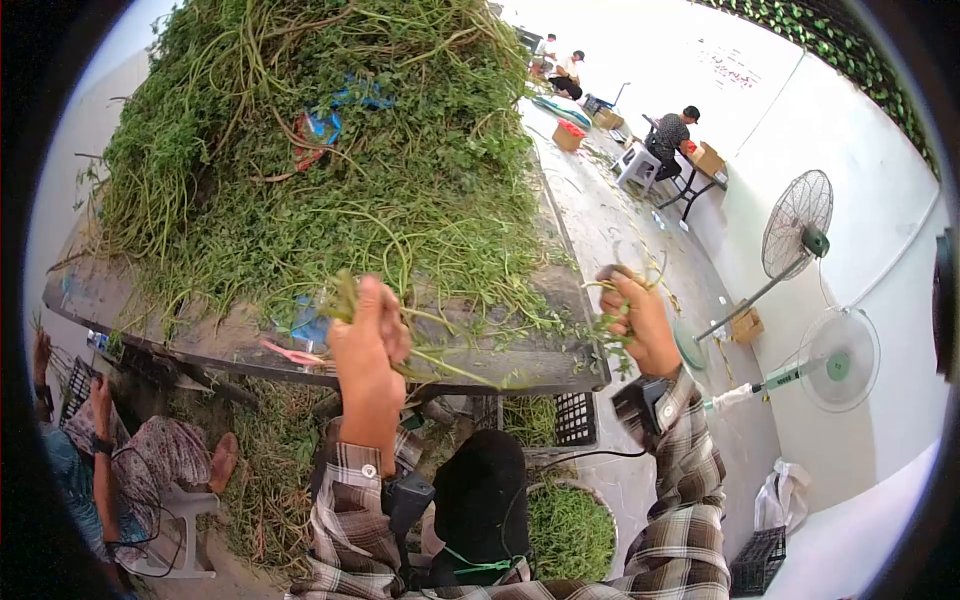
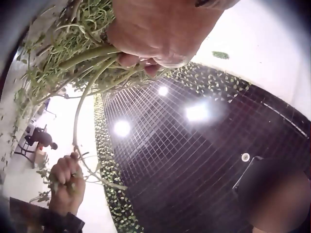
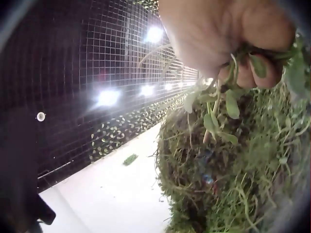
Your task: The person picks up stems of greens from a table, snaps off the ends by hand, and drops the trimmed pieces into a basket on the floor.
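A large heap of green stems and leaves point(image 1: 300, 200) covers the dark table point(image 1: 480, 370). At the table's front edge the left hand point(image 1: 372, 350) grips a bundle of green stems point(image 1: 345, 295); in the left wrist view, stems point(image 2: 90, 57) come out beneath that hand point(image 2: 160, 29). Off the table's right corner, the right hand point(image 1: 640, 322) has its fingers curled round leafy stems point(image 1: 612, 335). Leaves point(image 3: 232, 104) hang below the right hand point(image 3: 228, 39) in the right wrist view. The two hands are apart.
Below the table stand a round basket of greens point(image 1: 570, 530) and a black crate point(image 1: 575, 420). Another person point(image 1: 150, 460) sits at the left. Two fans point(image 1: 797, 225) stand at the right. Further back, a seated person point(image 1: 672, 140) works at a small table.
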### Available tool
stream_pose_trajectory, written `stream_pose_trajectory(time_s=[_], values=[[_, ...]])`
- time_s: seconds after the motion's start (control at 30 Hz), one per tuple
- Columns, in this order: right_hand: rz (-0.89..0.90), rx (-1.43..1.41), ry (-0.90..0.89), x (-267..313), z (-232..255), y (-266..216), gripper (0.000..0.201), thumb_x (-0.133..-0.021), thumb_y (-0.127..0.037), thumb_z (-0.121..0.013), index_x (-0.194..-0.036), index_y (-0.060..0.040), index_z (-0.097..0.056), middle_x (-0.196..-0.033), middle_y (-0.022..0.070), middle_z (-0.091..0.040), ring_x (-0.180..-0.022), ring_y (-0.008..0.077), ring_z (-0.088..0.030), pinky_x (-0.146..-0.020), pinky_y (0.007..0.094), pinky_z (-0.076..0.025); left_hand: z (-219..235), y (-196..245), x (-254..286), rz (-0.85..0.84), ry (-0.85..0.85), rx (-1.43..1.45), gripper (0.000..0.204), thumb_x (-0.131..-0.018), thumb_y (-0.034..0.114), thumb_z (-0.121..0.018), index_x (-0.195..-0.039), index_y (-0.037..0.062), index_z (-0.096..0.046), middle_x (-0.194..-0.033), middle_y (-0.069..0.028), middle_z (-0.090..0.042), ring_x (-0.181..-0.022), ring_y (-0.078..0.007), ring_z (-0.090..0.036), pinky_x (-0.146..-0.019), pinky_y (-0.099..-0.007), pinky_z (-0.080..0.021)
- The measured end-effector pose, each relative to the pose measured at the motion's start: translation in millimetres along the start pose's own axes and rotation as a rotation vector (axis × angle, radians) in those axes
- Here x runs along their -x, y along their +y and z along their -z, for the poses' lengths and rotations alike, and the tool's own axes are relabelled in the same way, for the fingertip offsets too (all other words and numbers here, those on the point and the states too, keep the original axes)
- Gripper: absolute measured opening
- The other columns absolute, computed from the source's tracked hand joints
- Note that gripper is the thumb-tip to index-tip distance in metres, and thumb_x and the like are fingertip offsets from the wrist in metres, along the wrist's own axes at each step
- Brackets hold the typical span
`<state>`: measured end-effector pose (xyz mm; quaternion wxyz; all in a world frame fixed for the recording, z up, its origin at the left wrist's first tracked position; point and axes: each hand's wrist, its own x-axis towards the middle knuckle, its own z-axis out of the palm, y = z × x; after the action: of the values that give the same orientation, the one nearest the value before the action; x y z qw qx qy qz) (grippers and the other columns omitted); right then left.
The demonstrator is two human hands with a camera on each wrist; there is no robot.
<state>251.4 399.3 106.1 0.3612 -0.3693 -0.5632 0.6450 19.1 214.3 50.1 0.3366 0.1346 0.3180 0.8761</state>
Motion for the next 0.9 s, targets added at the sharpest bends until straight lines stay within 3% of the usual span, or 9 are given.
stream_pose_trajectory(time_s=[0.1,0.23,0.4,0.6,0.7,0.77,0.83,0.87,0.9], values=[[0.002,-0.053,-0.067,8,-38,-5,0.014,-0.09,-0.015,-0.047,-0.093,-0.0033,-0.054,-0.058,-0.0054,-0.035,-0.044,0.0029,-0.028,-0.034,0.017,-0.022,-15,-11,11,0.103,-0.093,-0.058,0.024,-0.087,0.028,-0.061,-0.075,0.0096,-0.053,-0.056,0.0064,-0.04,-0.043,-0.0018,-0.035,-0.036,-0.0183,-0.025],[0.023,-0.009,-0.152,17,-76,-2,0.016,-0.091,-0.017,-0.048,-0.097,-0.0048,-0.056,-0.062,-0.0022,-0.042,-0.045,0.0037,-0.033,-0.036,0.018,-0.025,-30,-24,24,0.235,-0.202,-0.192,0.022,-0.084,0.027,-0.065,-0.076,0.0096,-0.055,-0.057,0.0073,-0.043,-0.044,-0.0007,-0.035,-0.039,-0.0175,-0.027],[0.122,0.235,-0.292,25,-117,12,0.019,-0.09,-0.021,-0.049,-0.096,-0.0038,-0.056,-0.062,-0.0037,-0.046,-0.05,0.0036,-0.041,-0.037,0.0168,-0.03,-31,-29,26,0.169,-0.31,-0.28,0.023,-0.083,0.028,-0.066,-0.077,0.0081,-0.057,-0.058,0.0079,-0.043,-0.047,-0.001,-0.037,-0.041,-0.019,-0.026],[0.145,0.354,-0.367,33,-126,28,0.017,-0.089,-0.012,-0.044,-0.102,-0.0034,-0.053,-0.06,0.002,-0.048,-0.044,0.0077,-0.041,-0.04,0.0232,-0.034,-25,-24,18,0.064,-0.147,-0.281,0.024,-0.086,0.028,-0.061,-0.072,0.0084,-0.057,-0.057,0.0079,-0.044,-0.047,-0.0005,-0.034,-0.041,-0.0193,-0.025],[0.329,0.546,-0.403,41,-107,29,0.017,-0.089,-0.013,-0.046,-0.101,-0.0034,-0.053,-0.061,0.0015,-0.049,-0.045,0.0067,-0.04,-0.039,0.0228,-0.033,-15,0,-3,-0.006,0.214,-0.242,0.023,-0.085,0.022,-0.059,-0.066,0.0121,-0.049,-0.051,0.006,-0.039,-0.039,-0.003,-0.029,-0.037,-0.0205,-0.023],[0.054,0.386,-0.323,44,-73,31,0.017,-0.088,-0.015,-0.049,-0.1,-0.0041,-0.055,-0.064,0.0005,-0.05,-0.048,0.0049,-0.039,-0.037,0.0208,-0.03,5,26,-15,-0.056,0.268,-0.166,0.023,-0.085,0.021,-0.057,-0.066,0.0126,-0.047,-0.052,0.0054,-0.039,-0.039,-0.004,-0.03,-0.037,-0.0208,-0.023],[0.011,0.264,-0.204,43,-61,30,0.017,-0.088,-0.015,-0.05,-0.1,-0.0043,-0.055,-0.063,-0.0009,-0.048,-0.048,0.0041,-0.038,-0.036,0.0196,-0.028,12,35,-17,-0.175,0.173,-0.015,0.025,-0.086,0.023,-0.055,-0.067,0.0125,-0.044,-0.054,0.0044,-0.039,-0.04,-0.0059,-0.03,-0.037,-0.0207,-0.023],[-0.032,0.131,-0.068,44,-58,29,0.017,-0.088,-0.015,-0.05,-0.101,-0.0045,-0.056,-0.063,-0.0022,-0.047,-0.048,0.0033,-0.037,-0.035,0.0184,-0.026,11,31,-14,-0.177,0.17,-0.017,0.025,-0.086,0.023,-0.055,-0.067,0.0125,-0.044,-0.054,0.0044,-0.039,-0.04,-0.0059,-0.03,-0.037,-0.0207,-0.023],[-0.053,0.086,-0.102,44,-56,28,0.018,-0.089,-0.017,-0.051,-0.101,-0.0039,-0.055,-0.06,-0.0043,-0.043,-0.046,0.0029,-0.035,-0.035,0.0174,-0.024,9,22,-8,-0.079,0.083,0.005,0.024,-0.086,0.023,-0.054,-0.067,0.0124,-0.044,-0.056,0.0042,-0.04,-0.041,-0.006,-0.03,-0.037,-0.0207,-0.023]])
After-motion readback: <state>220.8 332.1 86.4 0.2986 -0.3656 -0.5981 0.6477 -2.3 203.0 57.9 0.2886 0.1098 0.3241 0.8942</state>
